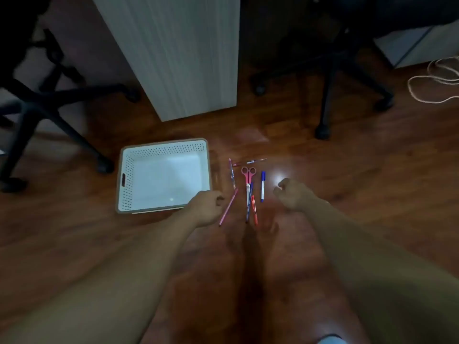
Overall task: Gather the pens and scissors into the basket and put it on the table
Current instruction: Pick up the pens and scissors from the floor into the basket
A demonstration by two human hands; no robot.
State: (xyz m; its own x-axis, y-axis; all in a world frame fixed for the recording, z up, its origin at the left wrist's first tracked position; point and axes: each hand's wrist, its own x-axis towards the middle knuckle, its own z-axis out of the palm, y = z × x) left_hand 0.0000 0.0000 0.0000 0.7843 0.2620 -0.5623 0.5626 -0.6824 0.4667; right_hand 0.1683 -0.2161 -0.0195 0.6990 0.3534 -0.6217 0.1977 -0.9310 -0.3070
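Note:
A white perforated basket [125, 184] sits empty on the wooden floor at left of centre. To its right lie pink-handled scissors [248, 175] among several pens: a pink pen [228, 207], a blue-capped marker [262, 186], an orange pen [254, 209], a dark blue pen [249, 204], a purple pen [232, 173] and a pen lying crosswise [253, 161]. My left hand [206, 207] hovers just left of the pink pen, fingers loosely curled, holding nothing. My right hand [294, 193] hovers right of the blue marker, fingers curled, also holding nothing.
A white desk panel [178, 53] stands behind the basket. Black office chair bases stand at far left [44, 100] and at back right [330, 78]. A coiled cord [437, 83] lies at the right edge. My knees fill the bottom of the view.

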